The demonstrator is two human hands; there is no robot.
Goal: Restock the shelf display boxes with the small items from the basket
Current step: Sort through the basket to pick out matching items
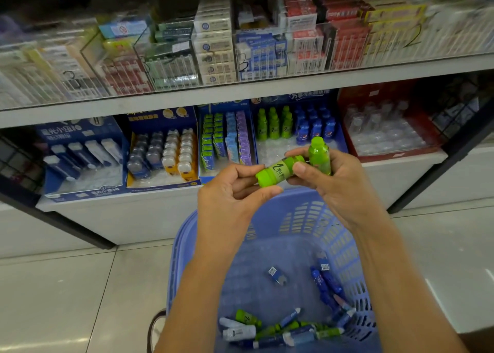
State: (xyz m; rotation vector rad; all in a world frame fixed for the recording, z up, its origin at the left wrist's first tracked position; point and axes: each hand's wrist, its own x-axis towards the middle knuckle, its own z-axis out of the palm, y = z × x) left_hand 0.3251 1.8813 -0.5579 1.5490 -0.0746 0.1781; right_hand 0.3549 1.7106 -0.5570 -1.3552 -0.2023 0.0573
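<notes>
Above the blue plastic basket both my hands hold small green bottles. My left hand pinches the base end of one green bottle that lies sideways, and the thumb of my right hand touches its other end. In the fingers of that hand a second green bottle stands upright. Right behind them on the lower shelf is a blue display box with green bottles on its left and blue ones on its right. Several green, blue and white items lie in the basket's bottom.
More display boxes fill the lower shelf: blue ones at left, an orange-edged one, one with green, blue and purple packs, a red one at right. The upper shelf holds clear bins of boxed goods. The floor is pale tile.
</notes>
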